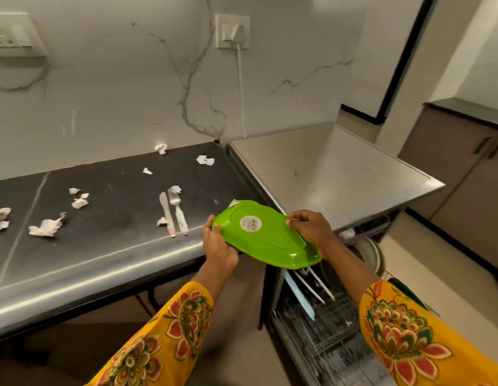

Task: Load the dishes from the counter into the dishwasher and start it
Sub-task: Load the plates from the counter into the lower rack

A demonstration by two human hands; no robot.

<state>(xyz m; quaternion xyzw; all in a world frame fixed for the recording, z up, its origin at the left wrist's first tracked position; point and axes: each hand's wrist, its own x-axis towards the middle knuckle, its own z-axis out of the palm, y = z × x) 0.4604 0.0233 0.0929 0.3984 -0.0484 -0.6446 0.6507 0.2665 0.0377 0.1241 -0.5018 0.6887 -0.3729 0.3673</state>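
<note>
A green plastic plate (266, 235) with a round white sticker on its underside is held upside down and tilted, over the counter's right end and the open dishwasher (323, 330). My left hand (218, 245) grips its left rim; my right hand (310, 227) grips its right rim. A knife (167, 214) and a fork (178, 211) with pale handles lie side by side on the dark counter (103, 246). The dishwasher's lower rack (320, 341) is pulled out, with a white plate (371, 253) standing further back.
Several crumpled paper scraps (47, 227) are scattered over the counter. The dishwasher's steel top (334, 174) adjoins the counter on the right. A wall socket with a white cord (240, 87) hangs behind. Cabinets (462, 168) stand at far right.
</note>
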